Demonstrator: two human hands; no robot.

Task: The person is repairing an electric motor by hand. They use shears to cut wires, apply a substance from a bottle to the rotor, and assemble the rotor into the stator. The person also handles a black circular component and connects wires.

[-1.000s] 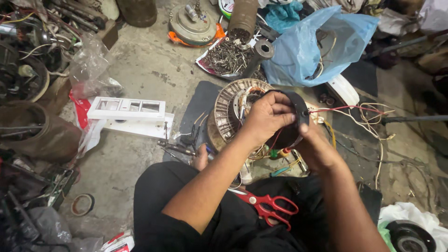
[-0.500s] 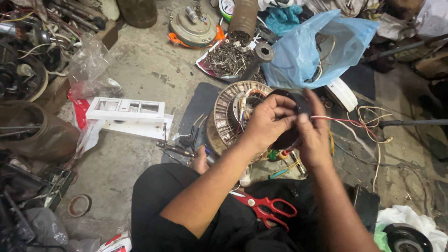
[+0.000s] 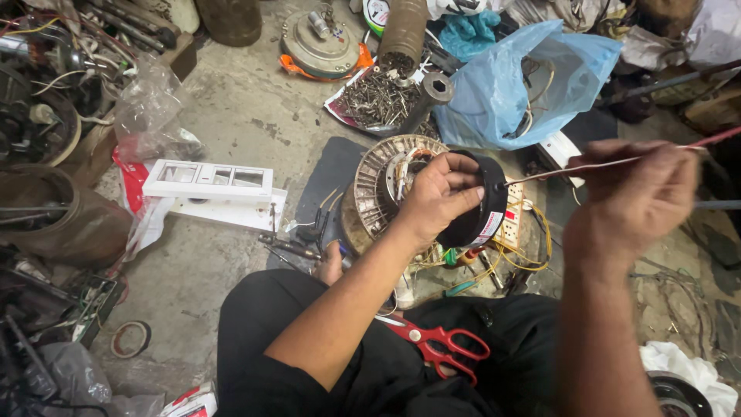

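We see the black round motor part (image 3: pixel 475 208) held against the right side of the ribbed motor stator (image 3: pixel 386 181), our left hand (image 3: pixel 436 197) clamped over its top with fingers curled around the rim. From it a thin red wire (image 3: pixel 610 162) runs taut to the right, pinched in the closed fingers of our right hand (image 3: pixel 629 201). Below the stator, red scissors (image 3: pixel 440 344) lie on our lap; a blue plastic bag (image 3: pixel 513 85) sits above it.

Looking down at myself now: both forearms are bare from the elbow down, no sleeves in sight, no watch, no gloves. My left hand (image 3: pixel 436 197) carries no ring that I can see, and neither does my right hand (image 3: pixel 629 201). Below, I've got plain black trousers (image 3: pixel 309 324) across my lap.
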